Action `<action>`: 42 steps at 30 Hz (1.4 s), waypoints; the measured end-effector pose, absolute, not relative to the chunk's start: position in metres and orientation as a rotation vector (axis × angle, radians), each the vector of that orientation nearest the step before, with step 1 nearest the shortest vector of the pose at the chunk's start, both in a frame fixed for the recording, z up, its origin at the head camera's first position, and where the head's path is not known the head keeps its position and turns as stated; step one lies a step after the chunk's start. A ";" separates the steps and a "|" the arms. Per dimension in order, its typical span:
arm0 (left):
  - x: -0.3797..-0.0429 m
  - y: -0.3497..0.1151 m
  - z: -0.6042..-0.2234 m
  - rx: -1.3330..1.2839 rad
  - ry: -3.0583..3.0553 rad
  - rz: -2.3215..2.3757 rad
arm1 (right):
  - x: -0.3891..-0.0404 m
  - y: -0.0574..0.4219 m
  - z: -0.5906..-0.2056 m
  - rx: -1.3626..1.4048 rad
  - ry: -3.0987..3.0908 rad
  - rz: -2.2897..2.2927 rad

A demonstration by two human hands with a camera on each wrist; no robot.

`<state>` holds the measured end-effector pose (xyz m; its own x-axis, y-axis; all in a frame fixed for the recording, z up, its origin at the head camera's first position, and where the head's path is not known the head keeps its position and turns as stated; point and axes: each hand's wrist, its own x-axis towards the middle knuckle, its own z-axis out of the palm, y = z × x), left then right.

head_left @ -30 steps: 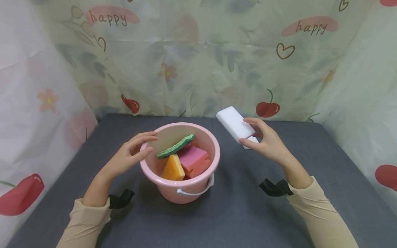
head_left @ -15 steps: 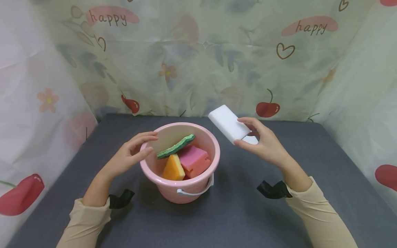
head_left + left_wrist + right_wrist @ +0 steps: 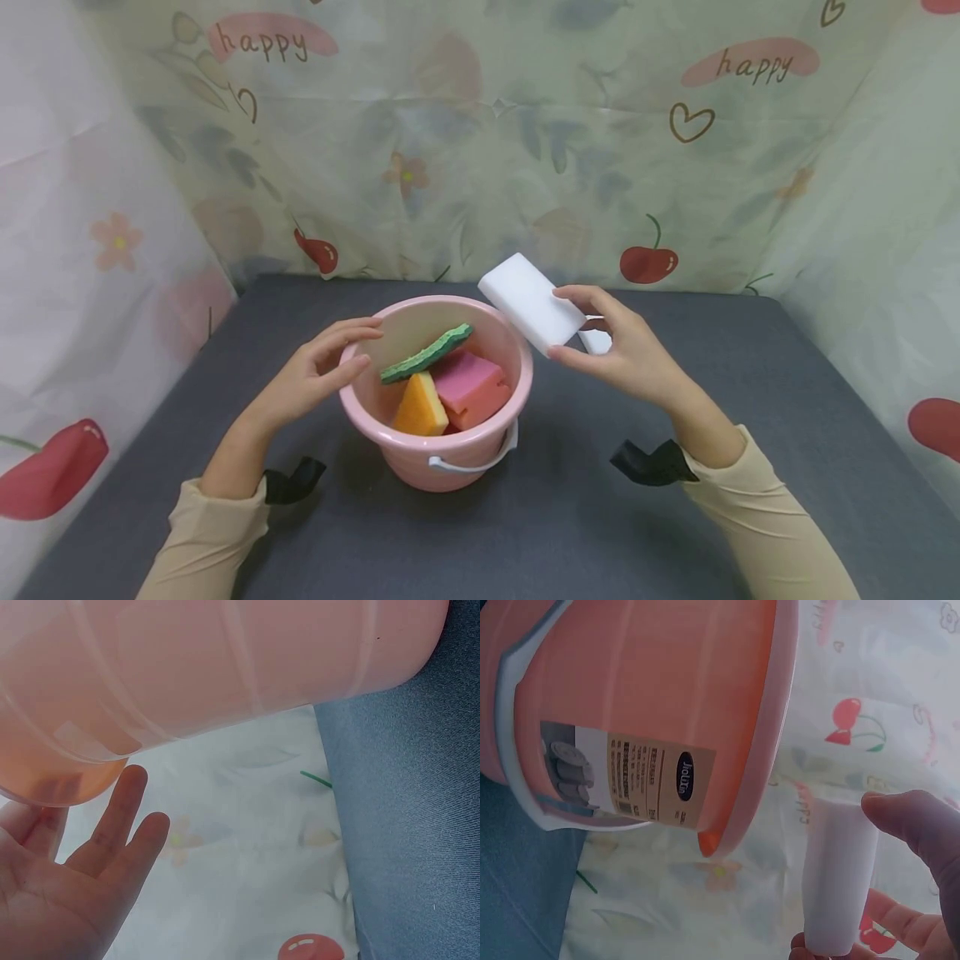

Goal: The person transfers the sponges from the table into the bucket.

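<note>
A pink bucket [image 3: 442, 467] stands upright on the table with its pale handle hanging at the front. In it lie a pink sponge [image 3: 468, 383], an orange-yellow wedge [image 3: 420, 408] and a wavy green strip [image 3: 427, 354]. My right hand [image 3: 622, 342] pinches a white sponge block [image 3: 531, 300] between thumb and fingers, raised at the bucket's right rim and overlapping it in the head view. The right wrist view has this white block [image 3: 840, 877] just beyond the rim. At the left rim, my left hand [image 3: 307, 371] rests with relaxed fingers and holds nothing.
Another white block [image 3: 596, 337] shows behind my right hand, mostly hidden by it. The dark cloth-covered table [image 3: 562, 533] ends at a patterned curtain [image 3: 495, 167] behind and at both sides. A black strap hangs from each wrist.
My right hand has moved left with the white sponge block, from beside the bucket up to its right rim. My left hand and the bucket have stayed put.
</note>
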<state>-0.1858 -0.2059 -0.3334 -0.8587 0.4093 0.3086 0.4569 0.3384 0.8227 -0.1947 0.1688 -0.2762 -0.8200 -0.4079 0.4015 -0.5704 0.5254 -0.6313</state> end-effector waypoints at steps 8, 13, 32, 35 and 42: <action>-0.186 -0.206 -0.334 -0.822 -2.527 -1.588 | -0.193 0.160 -0.275 0.916 -2.520 1.169; -0.185 -0.206 -0.333 -0.827 -2.525 -1.588 | -0.190 0.153 -0.275 0.972 -2.523 1.177; -0.185 -0.206 -0.334 -0.818 -2.538 -1.580 | -0.186 0.124 -0.275 1.179 -2.528 1.182; -0.186 -0.207 -0.334 -0.816 -2.536 -1.580 | -0.186 0.121 -0.275 1.201 -2.546 1.179; -0.186 -0.207 -0.335 -0.808 -2.538 -1.590 | -0.187 0.114 -0.275 1.270 -2.540 1.154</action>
